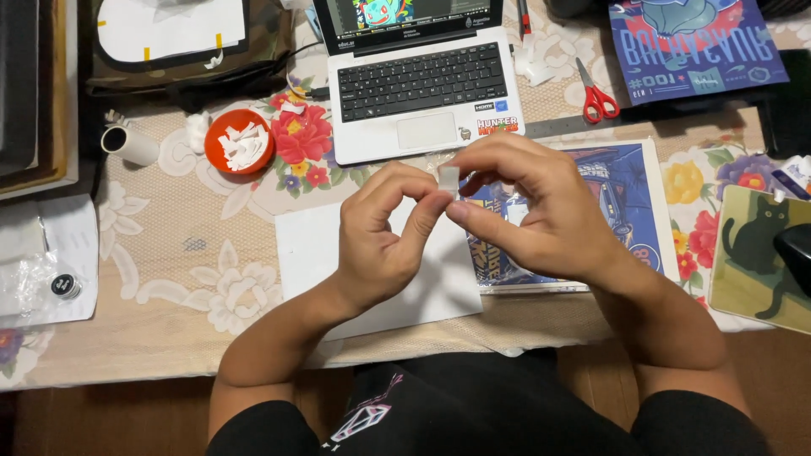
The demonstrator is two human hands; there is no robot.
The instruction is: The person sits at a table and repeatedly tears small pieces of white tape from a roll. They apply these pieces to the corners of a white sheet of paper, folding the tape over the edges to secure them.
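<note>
— Pinching what, exactly, are we in this figure?

— We are holding a small white paper scrap point(449, 178) between both hands: our left hand point(384, 232) is closing thumb and forefinger on its lower edge, while our right hand point(541, 207) is clamping it from the other side, fingertips meeting.

— And where is it sitting?

— It is hovering above a white sheet point(312, 249) and a blue print in a clear sleeve point(621, 190), just in front of the laptop point(422, 84). An orange dish of paper bits point(240, 142) is lying to the left, red scissors point(596, 91) to the right.
</note>
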